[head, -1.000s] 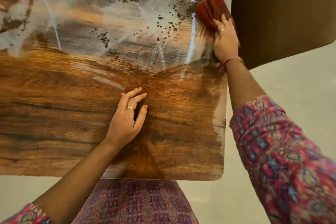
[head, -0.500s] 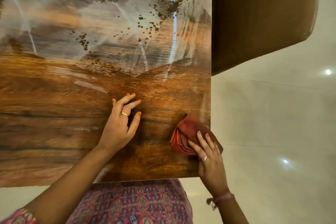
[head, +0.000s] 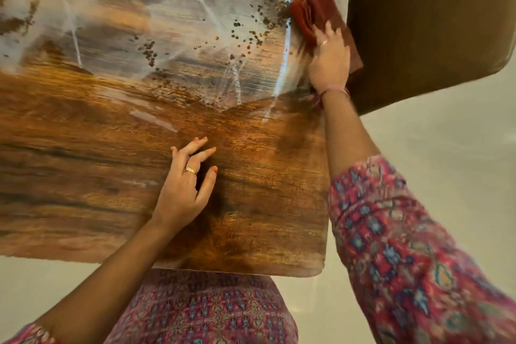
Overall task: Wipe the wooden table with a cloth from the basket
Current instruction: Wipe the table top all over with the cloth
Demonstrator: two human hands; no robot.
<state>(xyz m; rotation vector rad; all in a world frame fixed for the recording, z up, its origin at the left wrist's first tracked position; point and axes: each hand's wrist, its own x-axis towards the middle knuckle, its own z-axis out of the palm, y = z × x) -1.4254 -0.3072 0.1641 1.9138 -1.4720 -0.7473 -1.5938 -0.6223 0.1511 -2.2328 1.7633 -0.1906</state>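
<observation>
A dark red folded cloth (head: 312, 12) lies on the far right part of the wooden table (head: 83, 176), close to its right edge. My right hand (head: 329, 61) presses down on the cloth's near end, arm stretched forward. My left hand (head: 185, 187) rests flat on the near middle of the table with fingers spread and nothing in it. The far half of the tabletop shows a pale glare with wet streaks and many small dark droplets (head: 245, 33). No basket is in view.
A brown chair seat (head: 424, 28) stands just beyond the table's right edge, next to the cloth. Pale glossy floor (head: 446, 142) lies to the right of and below the table. The table's near edge (head: 223, 271) is against my body.
My right hand has pushed the cloth from the near right corner back up to the far right of the table. The left hand has stayed put.
</observation>
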